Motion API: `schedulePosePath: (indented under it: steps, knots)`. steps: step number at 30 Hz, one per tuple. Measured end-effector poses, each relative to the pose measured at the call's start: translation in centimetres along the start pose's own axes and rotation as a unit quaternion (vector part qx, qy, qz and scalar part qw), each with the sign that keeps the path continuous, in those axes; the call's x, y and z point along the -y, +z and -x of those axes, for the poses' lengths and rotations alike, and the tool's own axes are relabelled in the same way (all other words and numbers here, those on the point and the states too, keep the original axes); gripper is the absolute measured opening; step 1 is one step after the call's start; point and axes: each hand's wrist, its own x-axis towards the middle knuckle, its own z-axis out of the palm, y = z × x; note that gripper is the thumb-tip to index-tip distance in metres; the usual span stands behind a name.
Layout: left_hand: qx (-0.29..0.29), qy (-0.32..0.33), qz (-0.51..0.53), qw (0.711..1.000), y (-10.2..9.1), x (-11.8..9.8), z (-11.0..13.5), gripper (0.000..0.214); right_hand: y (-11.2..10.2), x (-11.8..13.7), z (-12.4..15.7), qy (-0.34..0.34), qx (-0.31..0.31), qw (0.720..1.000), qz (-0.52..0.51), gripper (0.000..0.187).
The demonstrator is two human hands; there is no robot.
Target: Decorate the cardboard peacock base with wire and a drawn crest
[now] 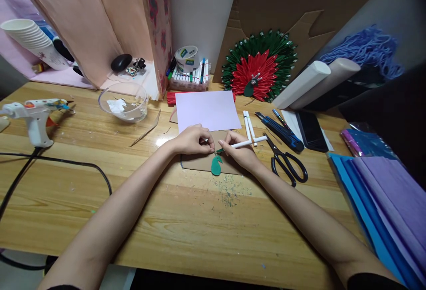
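Pinched in my right hand (241, 147) is a slim white marker pen (250, 142), its green tip pointing left. My left hand (196, 140) is closed, thumb and finger pressed together close to that tip; whatever small thing they hold is too small to name. Just below both hands lies a green bird-like cutout (216, 166), rounded at the bottom. It rests on a piece of brown cardboard (195, 161), overlapping its front edge. A lilac sheet of paper (208, 110) covers the back of the cardboard.
Right of my hands lie two white markers (248, 122), black scissors (286, 161), a utility knife (281, 132) and a phone (311, 131). A red and green peacock craft (259, 70) leans behind. Leftward are a clear bowl (123, 103) and a corded glue gun (36, 119).
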Motion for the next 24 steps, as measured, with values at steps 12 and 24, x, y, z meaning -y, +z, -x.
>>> schedulePosePath:
  steps: [12, 24]
  knots:
    - [0.002, -0.001, 0.018, 1.0, 0.07, -0.01, -0.02, 0.014, 0.18, 0.12, 0.03, -0.006, -0.004, 0.999, 0.032, 0.03]
    - [0.0, 0.006, 0.03, 1.0, 0.16, 0.19, -0.1, 0.013, -0.05, -0.02, -0.07, -0.011, 0.014, 0.999, 0.042, 0.029]
